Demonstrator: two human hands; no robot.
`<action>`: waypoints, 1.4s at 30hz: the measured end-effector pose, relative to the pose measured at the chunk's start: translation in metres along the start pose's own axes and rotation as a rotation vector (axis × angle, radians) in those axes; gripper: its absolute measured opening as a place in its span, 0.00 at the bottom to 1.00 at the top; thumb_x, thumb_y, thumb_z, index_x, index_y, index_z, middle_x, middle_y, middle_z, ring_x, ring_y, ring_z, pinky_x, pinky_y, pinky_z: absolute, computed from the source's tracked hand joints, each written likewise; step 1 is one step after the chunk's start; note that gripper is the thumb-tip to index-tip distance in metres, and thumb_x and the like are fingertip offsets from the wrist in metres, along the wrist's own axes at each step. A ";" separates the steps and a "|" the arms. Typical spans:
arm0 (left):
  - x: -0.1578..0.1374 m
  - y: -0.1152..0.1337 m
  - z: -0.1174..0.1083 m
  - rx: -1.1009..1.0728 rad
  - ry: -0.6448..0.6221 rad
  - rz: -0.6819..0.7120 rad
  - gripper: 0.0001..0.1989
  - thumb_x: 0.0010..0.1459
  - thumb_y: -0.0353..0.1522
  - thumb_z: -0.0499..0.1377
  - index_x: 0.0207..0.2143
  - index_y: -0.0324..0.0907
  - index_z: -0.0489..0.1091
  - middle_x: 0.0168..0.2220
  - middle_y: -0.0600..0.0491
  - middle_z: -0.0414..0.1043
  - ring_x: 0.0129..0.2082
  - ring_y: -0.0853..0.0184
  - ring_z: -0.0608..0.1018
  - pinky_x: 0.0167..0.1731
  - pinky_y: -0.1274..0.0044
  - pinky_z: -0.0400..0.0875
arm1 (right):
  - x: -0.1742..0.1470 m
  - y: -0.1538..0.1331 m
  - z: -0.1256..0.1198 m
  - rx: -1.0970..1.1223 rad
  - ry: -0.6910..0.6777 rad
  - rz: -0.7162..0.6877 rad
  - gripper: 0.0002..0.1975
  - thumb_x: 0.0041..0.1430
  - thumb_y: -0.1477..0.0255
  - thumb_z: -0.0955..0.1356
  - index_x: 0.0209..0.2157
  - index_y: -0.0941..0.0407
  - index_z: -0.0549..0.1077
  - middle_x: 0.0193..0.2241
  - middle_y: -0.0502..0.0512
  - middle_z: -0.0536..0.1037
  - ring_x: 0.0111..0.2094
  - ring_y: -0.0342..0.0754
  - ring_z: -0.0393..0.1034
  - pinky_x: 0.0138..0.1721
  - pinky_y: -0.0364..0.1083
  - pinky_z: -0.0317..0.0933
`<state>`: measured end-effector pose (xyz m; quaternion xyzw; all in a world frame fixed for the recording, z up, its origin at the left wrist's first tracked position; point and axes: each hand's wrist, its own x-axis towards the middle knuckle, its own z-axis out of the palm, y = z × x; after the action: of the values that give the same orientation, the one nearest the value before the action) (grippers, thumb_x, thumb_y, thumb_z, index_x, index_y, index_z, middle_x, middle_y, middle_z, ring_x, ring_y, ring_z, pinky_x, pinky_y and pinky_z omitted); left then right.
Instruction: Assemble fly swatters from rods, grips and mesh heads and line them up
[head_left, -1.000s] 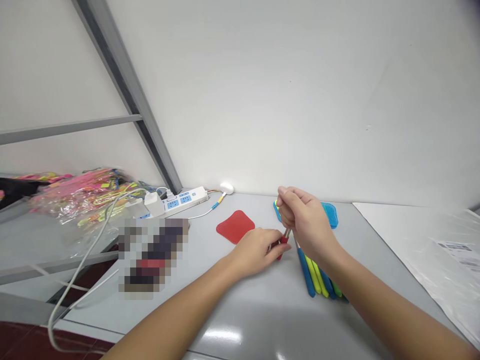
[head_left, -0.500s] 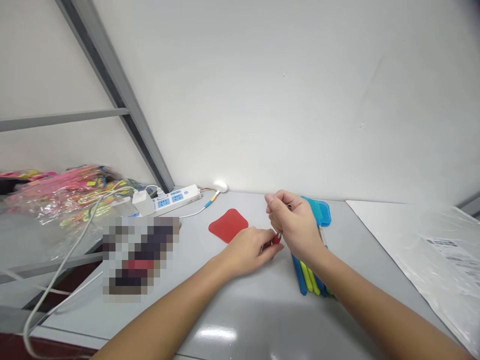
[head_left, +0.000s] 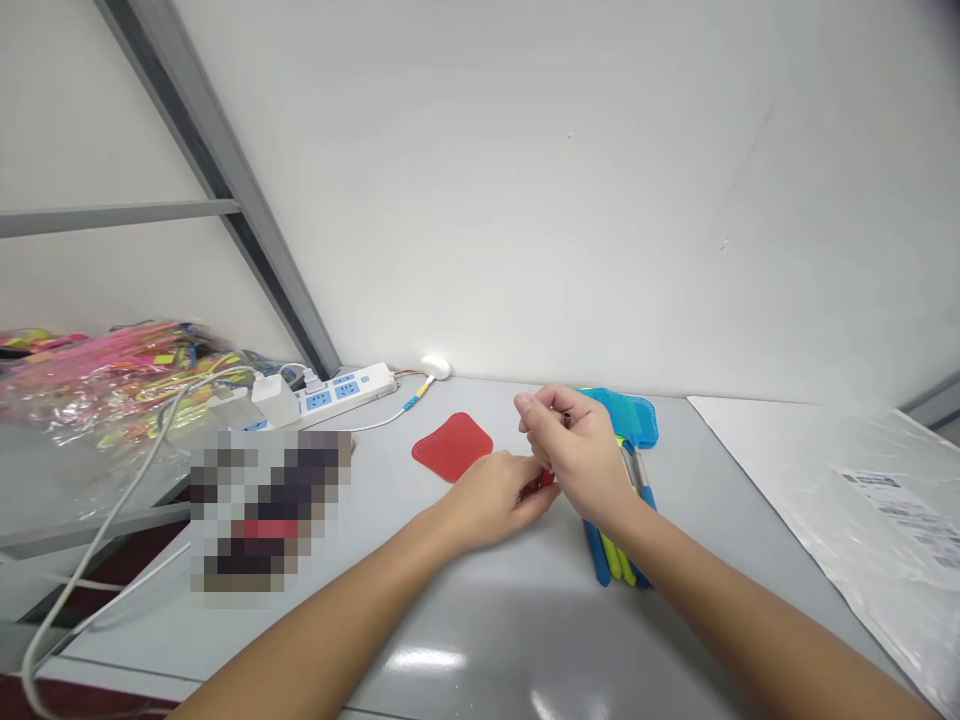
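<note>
A red fly swatter's mesh head lies on the table just beyond my left hand. The fingers of that hand are closed around a red part near the tabletop, close against my right hand. My right hand is a fist tilted upward, and a small metal tube end pokes out at its thumb side. Most of what both hands grip is covered by the fingers. Past my right wrist lie several fly swatters with blue mesh heads and blue and lime-green handles, partly hidden by that hand and forearm.
A white power strip with chargers and cables sits at the back left, beside a small white device. A blurred-out item lies at left. Plastic-bagged colourful goods fill the far left. A white plastic package covers the right side.
My right hand has come in closer to my left, hiding the bit of metal seen between them. More of the swatters behind my right wrist shows. The view has shifted slightly.
</note>
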<state>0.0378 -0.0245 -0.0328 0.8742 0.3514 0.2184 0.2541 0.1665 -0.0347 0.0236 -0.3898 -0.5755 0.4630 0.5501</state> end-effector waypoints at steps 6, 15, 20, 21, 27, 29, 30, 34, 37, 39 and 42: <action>-0.001 -0.001 0.000 0.004 -0.003 0.013 0.10 0.63 0.33 0.51 0.34 0.41 0.71 0.31 0.51 0.76 0.30 0.65 0.77 0.30 0.76 0.66 | -0.003 -0.002 0.002 -0.024 -0.005 0.002 0.18 0.59 0.58 0.68 0.22 0.55 0.65 0.14 0.41 0.53 0.18 0.38 0.44 0.21 0.42 0.45; -0.003 -0.001 -0.002 0.080 0.032 0.046 0.12 0.65 0.35 0.49 0.30 0.41 0.68 0.27 0.53 0.72 0.27 0.66 0.73 0.28 0.76 0.62 | -0.002 0.001 0.003 0.140 -0.079 0.001 0.17 0.63 0.58 0.65 0.26 0.55 0.67 0.14 0.40 0.51 0.17 0.37 0.44 0.20 0.40 0.43; -0.004 0.000 -0.005 0.087 0.217 0.086 0.16 0.67 0.40 0.46 0.31 0.41 0.64 0.27 0.55 0.68 0.25 0.69 0.68 0.26 0.78 0.59 | -0.003 -0.014 -0.030 0.108 0.011 -0.096 0.15 0.66 0.60 0.63 0.29 0.54 0.69 0.16 0.43 0.64 0.20 0.41 0.62 0.27 0.44 0.61; -0.004 0.000 -0.008 0.081 0.251 0.074 0.16 0.68 0.40 0.45 0.32 0.41 0.65 0.27 0.55 0.68 0.25 0.70 0.69 0.26 0.78 0.58 | -0.005 -0.017 -0.040 -0.010 0.021 -0.130 0.15 0.66 0.60 0.63 0.29 0.54 0.71 0.20 0.47 0.70 0.25 0.43 0.68 0.31 0.45 0.64; -0.006 -0.013 -0.028 0.223 0.327 0.100 0.18 0.68 0.41 0.48 0.33 0.43 0.72 0.24 0.57 0.70 0.24 0.72 0.68 0.25 0.77 0.54 | -0.018 -0.002 -0.084 -0.809 -0.171 -0.360 0.09 0.63 0.64 0.66 0.39 0.51 0.77 0.38 0.53 0.78 0.39 0.49 0.72 0.43 0.50 0.63; -0.007 -0.016 -0.029 0.246 0.314 0.143 0.18 0.67 0.41 0.50 0.31 0.42 0.72 0.24 0.56 0.70 0.24 0.72 0.69 0.25 0.77 0.54 | -0.022 0.011 -0.085 -1.043 -0.225 -0.515 0.09 0.64 0.66 0.66 0.44 0.52 0.75 0.36 0.53 0.77 0.37 0.48 0.71 0.50 0.54 0.59; -0.007 -0.017 -0.028 0.232 0.296 0.152 0.18 0.66 0.42 0.50 0.30 0.42 0.72 0.23 0.56 0.70 0.24 0.72 0.69 0.25 0.77 0.54 | -0.023 0.016 -0.083 -1.148 -0.237 -0.571 0.10 0.66 0.67 0.64 0.44 0.53 0.74 0.34 0.53 0.76 0.35 0.48 0.70 0.52 0.56 0.56; -0.007 -0.013 -0.024 -0.069 0.260 0.071 0.20 0.66 0.44 0.49 0.33 0.41 0.73 0.27 0.53 0.73 0.27 0.69 0.72 0.29 0.76 0.60 | -0.030 0.030 -0.074 -1.401 -0.296 -0.600 0.13 0.70 0.70 0.58 0.39 0.56 0.72 0.29 0.53 0.74 0.30 0.47 0.66 0.41 0.51 0.57; -0.003 -0.012 -0.028 -0.598 0.247 -0.011 0.28 0.65 0.51 0.43 0.43 0.41 0.72 0.40 0.47 0.76 0.39 0.62 0.76 0.41 0.72 0.67 | -0.036 0.033 -0.074 -1.447 -0.338 -0.532 0.16 0.71 0.69 0.55 0.34 0.56 0.69 0.27 0.52 0.73 0.26 0.48 0.65 0.31 0.47 0.53; 0.000 -0.015 -0.033 -0.915 0.199 -0.062 0.37 0.62 0.56 0.35 0.45 0.40 0.71 0.46 0.43 0.75 0.45 0.58 0.76 0.46 0.68 0.67 | -0.041 0.035 -0.075 -1.470 -0.329 -0.495 0.16 0.71 0.69 0.54 0.32 0.55 0.67 0.25 0.51 0.72 0.24 0.48 0.64 0.28 0.46 0.50; 0.004 -0.019 -0.034 -1.144 0.162 -0.127 0.43 0.59 0.60 0.30 0.43 0.39 0.71 0.45 0.41 0.75 0.46 0.56 0.75 0.47 0.66 0.67 | -0.050 0.039 -0.073 -1.513 -0.345 -0.428 0.15 0.70 0.68 0.55 0.31 0.54 0.65 0.22 0.49 0.72 0.20 0.48 0.64 0.23 0.45 0.44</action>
<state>0.0115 0.0000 -0.0176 0.5555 0.2478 0.4240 0.6710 0.2408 -0.0642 -0.0300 -0.4610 -0.8722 -0.1140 0.1169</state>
